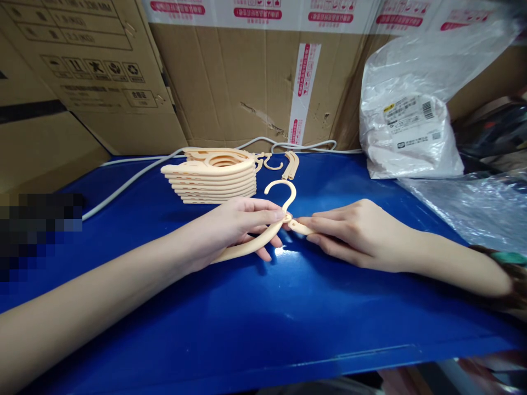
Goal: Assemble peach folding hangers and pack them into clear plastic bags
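My left hand (242,222) is closed on a cream plastic hanger (251,246), pinching it near the base of its hook. The hook (291,192) points up and away from me, and one arm of the hanger slopes down under my left palm. Between the fingers of my right hand (354,233) is a separate-looking hanger arm (300,227), a short cream piece with a small hole at its end. That end lies close by the hook's base; whether the two are joined I cannot tell. My right fingers hide the rest of the piece.
Behind my left hand stands a stack of cream folding hangers (214,178). Loose curved cream pieces (291,165) and hooks lie beside it on the blue table (247,318). A white cable (132,189) runs along the back, before cardboard boxes (230,82). A plastic bag (407,131) stands at right.
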A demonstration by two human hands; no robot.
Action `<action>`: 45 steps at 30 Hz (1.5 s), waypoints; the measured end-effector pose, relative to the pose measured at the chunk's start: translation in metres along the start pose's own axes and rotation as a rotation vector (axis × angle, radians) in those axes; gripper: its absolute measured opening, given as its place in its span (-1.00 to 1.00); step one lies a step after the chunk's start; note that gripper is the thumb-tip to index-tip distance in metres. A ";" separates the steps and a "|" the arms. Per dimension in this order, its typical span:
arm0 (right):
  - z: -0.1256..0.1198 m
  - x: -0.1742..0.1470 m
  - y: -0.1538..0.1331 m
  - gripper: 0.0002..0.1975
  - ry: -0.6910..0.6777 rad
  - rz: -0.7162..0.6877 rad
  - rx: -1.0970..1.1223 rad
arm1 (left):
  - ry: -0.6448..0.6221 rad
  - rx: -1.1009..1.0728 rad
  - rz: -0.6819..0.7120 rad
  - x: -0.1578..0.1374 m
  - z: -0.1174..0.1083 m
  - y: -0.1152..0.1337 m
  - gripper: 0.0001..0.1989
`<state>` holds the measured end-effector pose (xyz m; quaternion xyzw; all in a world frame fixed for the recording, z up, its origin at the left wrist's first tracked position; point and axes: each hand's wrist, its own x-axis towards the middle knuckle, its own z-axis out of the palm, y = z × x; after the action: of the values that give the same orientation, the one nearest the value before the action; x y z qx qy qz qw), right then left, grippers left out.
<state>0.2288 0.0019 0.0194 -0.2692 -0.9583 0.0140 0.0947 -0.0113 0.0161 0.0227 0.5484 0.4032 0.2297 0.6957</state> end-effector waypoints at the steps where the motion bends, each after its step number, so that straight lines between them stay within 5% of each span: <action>1: 0.000 0.000 0.000 -0.63 -0.003 0.000 -0.010 | 0.000 -0.003 -0.002 0.000 -0.001 0.000 -0.83; 32: 0.006 -0.003 0.000 -0.61 0.094 -0.077 -0.171 | -0.062 0.000 -0.003 0.002 0.001 0.001 -0.92; 45: 0.002 0.001 -0.012 -0.63 0.013 0.073 0.018 | -0.007 -0.008 -0.003 0.002 0.000 -0.002 -0.90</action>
<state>0.2217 -0.0079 0.0186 -0.3031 -0.9471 0.0242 0.1029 -0.0104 0.0173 0.0198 0.5459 0.4007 0.2283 0.6996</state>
